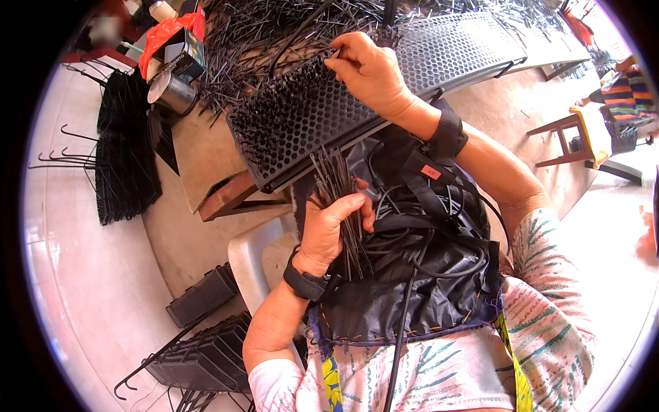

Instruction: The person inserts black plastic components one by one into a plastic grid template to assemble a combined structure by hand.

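Note:
My left hand is closed around a bundle of thin black strips, held upright over my lap at the near edge of a black perforated board. Above the board my right hand pinches thumb and fingertips together, with a small dark bit of a thin strip showing between them. Short black tufts stand up from the holes on the board's left part. Toward its right the holes show bare. Where the pinched strip ends is hidden behind my fingers.
Loose black strips cover the table beyond the board. A metal cup and a box with a red bag stand at the table's left. Black racks with hooked rods lie on the left floor; a stool stands right.

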`<state>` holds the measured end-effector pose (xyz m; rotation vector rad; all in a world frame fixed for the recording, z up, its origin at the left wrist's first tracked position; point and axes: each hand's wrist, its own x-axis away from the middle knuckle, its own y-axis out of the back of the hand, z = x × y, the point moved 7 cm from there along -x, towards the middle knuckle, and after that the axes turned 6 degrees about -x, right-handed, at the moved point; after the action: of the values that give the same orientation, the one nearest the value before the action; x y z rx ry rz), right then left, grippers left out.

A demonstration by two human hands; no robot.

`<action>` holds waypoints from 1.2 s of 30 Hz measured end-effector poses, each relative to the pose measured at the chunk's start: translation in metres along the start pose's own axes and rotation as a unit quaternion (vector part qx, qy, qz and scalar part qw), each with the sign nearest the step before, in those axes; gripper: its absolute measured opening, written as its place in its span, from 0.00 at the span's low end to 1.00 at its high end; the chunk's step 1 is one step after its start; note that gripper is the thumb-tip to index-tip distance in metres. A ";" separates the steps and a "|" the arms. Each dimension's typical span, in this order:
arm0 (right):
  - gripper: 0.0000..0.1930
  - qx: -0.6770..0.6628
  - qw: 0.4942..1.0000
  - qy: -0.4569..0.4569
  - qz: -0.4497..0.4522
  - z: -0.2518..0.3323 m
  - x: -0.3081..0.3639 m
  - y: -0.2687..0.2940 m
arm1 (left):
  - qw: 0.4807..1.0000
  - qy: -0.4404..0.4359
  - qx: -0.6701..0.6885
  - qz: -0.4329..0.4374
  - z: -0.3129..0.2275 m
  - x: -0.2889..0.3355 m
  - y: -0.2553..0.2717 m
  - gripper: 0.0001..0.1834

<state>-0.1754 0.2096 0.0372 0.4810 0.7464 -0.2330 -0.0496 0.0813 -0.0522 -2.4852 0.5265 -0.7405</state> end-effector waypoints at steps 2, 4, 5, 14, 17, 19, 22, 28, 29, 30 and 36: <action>0.10 0.036 0.999 0.006 0.016 0.003 0.000 -0.005 | 1.000 -0.004 -0.011 0.007 0.001 -0.001 0.002 0.09; 0.10 0.082 0.995 0.051 0.019 0.001 0.002 -0.009 | 1.000 0.022 -0.005 0.013 0.007 -0.003 0.003 0.09; 0.09 0.039 0.996 0.079 0.031 0.000 0.002 -0.011 | 1.000 0.022 -0.002 0.012 0.008 -0.004 0.003 0.09; 0.11 0.190 0.940 0.216 0.184 0.033 0.000 -0.036 | 0.998 -0.026 -0.059 0.014 -0.009 -0.002 -0.004 0.09; 0.11 0.226 0.927 0.174 0.244 0.031 -0.004 -0.039 | 1.000 -0.015 0.000 -0.017 -0.008 0.001 -0.004 0.08; 0.07 0.179 0.942 0.183 0.219 0.028 -0.005 -0.033 | 1.000 -0.004 0.015 -0.013 -0.007 0.000 -0.005 0.08; 0.05 0.152 0.955 0.156 0.203 0.019 -0.011 -0.038 | 0.999 0.014 0.005 -0.044 -0.004 0.000 0.000 0.07; 0.10 0.175 0.963 0.074 0.190 -0.006 -0.019 -0.035 | 0.998 0.013 0.027 -0.051 -0.004 -0.001 -0.002 0.07; 0.11 0.166 0.958 0.062 0.226 0.002 -0.016 -0.034 | 0.998 0.014 0.027 -0.055 -0.003 -0.001 0.001 0.07; 0.13 0.158 0.951 0.050 0.261 0.007 -0.011 -0.033 | 0.998 0.010 0.031 -0.045 -0.003 -0.002 0.002 0.07; 0.11 -0.085 0.921 0.000 0.380 0.055 0.035 -0.018 | 0.999 0.009 0.052 -0.011 -0.001 -0.003 0.004 0.07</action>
<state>-0.1243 0.1655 0.0412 0.5702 0.5261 0.5567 -0.0534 0.0792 -0.0543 -2.3933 0.4550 -0.7802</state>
